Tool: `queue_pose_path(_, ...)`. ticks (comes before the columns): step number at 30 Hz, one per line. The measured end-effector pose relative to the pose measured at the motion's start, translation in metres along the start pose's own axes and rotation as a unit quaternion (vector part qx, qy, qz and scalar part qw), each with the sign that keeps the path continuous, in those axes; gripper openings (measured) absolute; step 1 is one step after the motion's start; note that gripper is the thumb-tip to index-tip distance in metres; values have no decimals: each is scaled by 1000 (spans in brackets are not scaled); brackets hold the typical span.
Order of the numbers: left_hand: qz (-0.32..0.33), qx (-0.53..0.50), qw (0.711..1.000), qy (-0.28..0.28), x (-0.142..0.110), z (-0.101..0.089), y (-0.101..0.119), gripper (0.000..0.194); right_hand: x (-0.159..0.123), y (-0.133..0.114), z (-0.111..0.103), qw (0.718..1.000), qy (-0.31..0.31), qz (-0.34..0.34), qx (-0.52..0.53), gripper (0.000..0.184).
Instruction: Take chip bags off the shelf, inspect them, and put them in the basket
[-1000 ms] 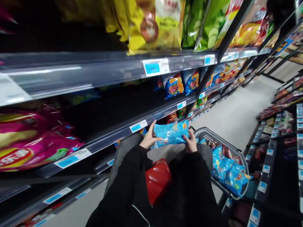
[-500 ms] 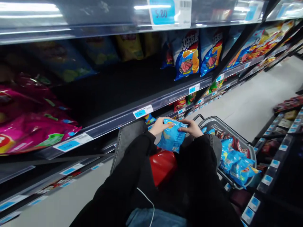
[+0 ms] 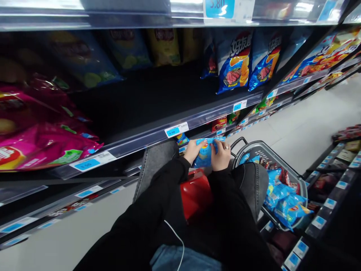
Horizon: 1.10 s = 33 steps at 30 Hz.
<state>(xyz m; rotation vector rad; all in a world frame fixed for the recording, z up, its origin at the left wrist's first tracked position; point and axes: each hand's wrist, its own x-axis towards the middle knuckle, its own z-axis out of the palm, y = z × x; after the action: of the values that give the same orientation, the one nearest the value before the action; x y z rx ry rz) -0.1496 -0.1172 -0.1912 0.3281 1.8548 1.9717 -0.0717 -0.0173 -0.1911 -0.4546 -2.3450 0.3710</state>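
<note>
A blue chip bag (image 3: 203,157) is held between both hands in front of my knees. My left hand (image 3: 193,151) grips its left side, thumb lying across the front. On the other side my right hand (image 3: 221,155), with a ring on one finger, pinches the bag's upper right part. The bag's top edge is turned up towards the shelf. Below the hands, between my legs, sits a glossy red object (image 3: 196,195) whose kind I cannot make out. A grey shopping basket (image 3: 304,188) stands to the right of my knee, with several blue chip bags (image 3: 287,203) and some red packets in it.
A dark shelf (image 3: 158,90) runs across in front, edged with price tags (image 3: 176,130). Pink chip bags (image 3: 42,143) lie at its left, and blue and orange bags (image 3: 235,64) stand further right. Another low shelf row (image 3: 329,203) borders the right side. Pale floor (image 3: 307,113) lies between.
The chip bag has turned, its top edge tipping away from me. My right hand has rotated so its back now shows. The view has shifted slightly.
</note>
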Motion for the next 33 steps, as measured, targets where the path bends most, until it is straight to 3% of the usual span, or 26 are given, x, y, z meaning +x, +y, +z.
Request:
queue_pose_path(8, -31, -95, 992, -74, -1, 4, -13, 42, -4, 6, 5, 999, 37, 6, 18, 33)
queue_pose_path(13, -10, -113, 986, -126, -4, 5, -10, 47, -6, 12, 9, 998, 37, 23, 38, 29)
queue_pose_path(20, 13, -1, 998, -62, -4, 4, -11, 45, -5, 20, 4, 999, 34, -10, 21, 29)
queue_pose_path(28, 77, 12, 990, -118, -4, 6, -5, 45, -9, 9, 12, 999, 10, -20, -36, 31)
queue_pose_path(33, 86, 33, 989, -113, -6, 4, -1, 45, -12, 12, 20, 998, 19, -36, -53, 28)
